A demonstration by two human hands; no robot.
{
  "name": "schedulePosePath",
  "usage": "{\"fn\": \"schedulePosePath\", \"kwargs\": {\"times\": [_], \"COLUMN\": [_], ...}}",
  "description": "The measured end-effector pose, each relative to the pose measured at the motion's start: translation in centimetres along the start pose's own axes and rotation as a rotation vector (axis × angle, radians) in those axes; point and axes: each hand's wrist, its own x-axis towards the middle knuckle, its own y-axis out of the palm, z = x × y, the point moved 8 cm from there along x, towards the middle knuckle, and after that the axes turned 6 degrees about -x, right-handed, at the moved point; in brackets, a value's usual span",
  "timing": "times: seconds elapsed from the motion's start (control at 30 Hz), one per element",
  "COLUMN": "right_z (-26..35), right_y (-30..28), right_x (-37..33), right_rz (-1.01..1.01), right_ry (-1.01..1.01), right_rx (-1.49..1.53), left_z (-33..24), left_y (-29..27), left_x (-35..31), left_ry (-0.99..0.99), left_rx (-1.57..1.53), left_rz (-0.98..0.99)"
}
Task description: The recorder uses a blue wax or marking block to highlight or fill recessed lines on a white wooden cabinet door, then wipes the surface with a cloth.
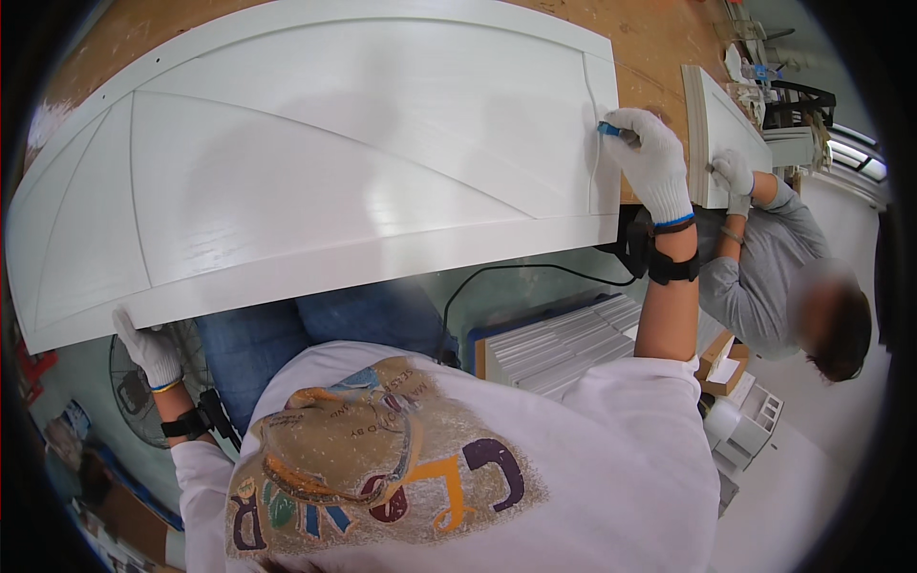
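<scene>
A long white door panel (315,172) with grooved diagonal and straight lines lies in front of me. My right hand (651,158), in a white knit glove, pinches a small blue piece (608,128) against the panel's right end. Its exact kind is hard to make out. Beside it a thin wavy line (594,103) runs along the groove there. My left hand (150,351), gloved as well, holds the near edge at the panel's left end, one finger or thumb on top. The other fingers are partly hidden beneath.
Brown worktable (652,81) shows beyond the panel. At right, a gloved co-worker (778,253) handles another white panel (731,124). Below the table are a black cable (516,267), stacked white boards (554,349) and a round fan (134,392). A white machine (748,420) stands lower right.
</scene>
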Motion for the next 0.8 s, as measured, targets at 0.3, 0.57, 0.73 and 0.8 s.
{"fn": "schedulePosePath", "kwargs": {"times": [0.3, 0.57, 0.73, 0.8], "right_z": [0.6, -0.1, 0.1, 0.7], "right_y": [-0.3, 0.3, 0.3, 0.2], "right_x": [-1.0, 2.6, 4.4, 5.1], "right_rz": [0.078, 0.031, 0.007, -0.024], "right_ry": [0.067, 0.019, -0.01, -0.044], "right_rx": [0.026, -0.026, -0.052, -0.062], "left_z": [0.4, 0.6, 0.3, 0.5], "left_y": [-2.2, -0.7, 0.7, -0.4], "left_x": [0.4, -0.3, -0.9, -0.5], "left_ry": [0.083, -0.011, -0.011, -0.005], "left_rx": [0.052, -0.077, -0.079, -0.072], "left_rz": [-0.148, -0.171, -0.142, -0.117]}}
